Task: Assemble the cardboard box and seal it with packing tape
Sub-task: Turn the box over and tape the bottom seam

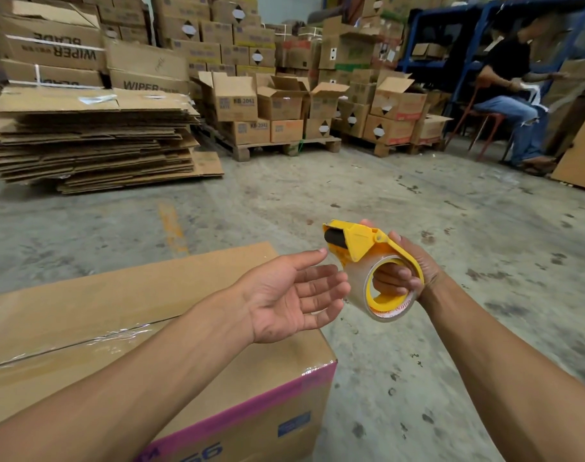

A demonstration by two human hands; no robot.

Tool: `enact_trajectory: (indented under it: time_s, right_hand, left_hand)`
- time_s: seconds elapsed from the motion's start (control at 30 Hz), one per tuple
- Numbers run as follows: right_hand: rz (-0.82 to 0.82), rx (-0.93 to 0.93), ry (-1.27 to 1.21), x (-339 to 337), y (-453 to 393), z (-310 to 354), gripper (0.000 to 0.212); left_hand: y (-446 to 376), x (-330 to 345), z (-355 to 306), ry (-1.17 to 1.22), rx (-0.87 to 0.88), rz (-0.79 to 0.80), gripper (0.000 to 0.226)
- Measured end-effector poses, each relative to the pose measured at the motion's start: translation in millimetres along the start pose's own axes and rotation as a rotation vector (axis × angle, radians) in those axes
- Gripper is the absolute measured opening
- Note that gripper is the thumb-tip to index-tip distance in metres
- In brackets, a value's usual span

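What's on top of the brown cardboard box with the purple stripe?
A strip of clear packing tape runs along the closed top seam of the brown cardboard box. The left forearm hides part of the top.

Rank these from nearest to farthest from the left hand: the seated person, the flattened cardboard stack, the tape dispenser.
From the left hand:
1. Tape dispenser, just right of it, in the right hand.
2. Flattened cardboard stack, far left on the floor.
3. Seated person, far right, by the blue shelving.
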State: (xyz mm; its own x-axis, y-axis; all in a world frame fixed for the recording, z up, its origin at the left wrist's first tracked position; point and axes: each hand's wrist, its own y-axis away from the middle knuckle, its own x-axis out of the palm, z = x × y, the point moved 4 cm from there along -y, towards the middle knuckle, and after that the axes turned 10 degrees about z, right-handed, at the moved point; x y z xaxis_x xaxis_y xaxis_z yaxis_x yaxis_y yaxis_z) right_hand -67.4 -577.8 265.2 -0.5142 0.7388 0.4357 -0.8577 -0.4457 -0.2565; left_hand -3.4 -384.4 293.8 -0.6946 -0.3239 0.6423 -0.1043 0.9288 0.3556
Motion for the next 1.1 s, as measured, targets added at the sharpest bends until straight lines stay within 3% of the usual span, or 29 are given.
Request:
enact_trajectory:
  time_s: [0.17,0.33,0.53,0.73,0.87,1.0,1.1]
  right_hand:
    - [-0.019,-0.022,-0.014,-5,3,-1,0.044]
    - [-0.044,0.01,-0.062,-8,6,-1,0.045]
    - [-0.391,0.283,0.246,12,4,3,0.062]
    - [-0.544,0.372,0.224,17,27,-2,0.07]
    - [-0.521,0.413,0.281,26,12,0,0.069]
    - [-0.594,0.41,0.402,38,-8,10,0.039]
    - [-0.676,0.414,0.449,43,-21,14,0.038]
  left_hand:
    - [-2,-2,-3,0.003,0.082,-0.037,0.007]
    - [-2,-9,-6,-0.009,0.097,-0.049,0.002]
    - [10,-54,-15,-0.195,0.025,-0.166,0.011]
    - [38,-119,-48,-0.356,-0.013,-0.276,0.014]
    - [24,-126,-68,-0.622,-0.058,-0.326,0.017]
    - [-13,-122,-110,-0.984,-0.032,-0.482,0.02]
    - [-50,-114,-134,-1.131,-0.014,-0.547,0.015]
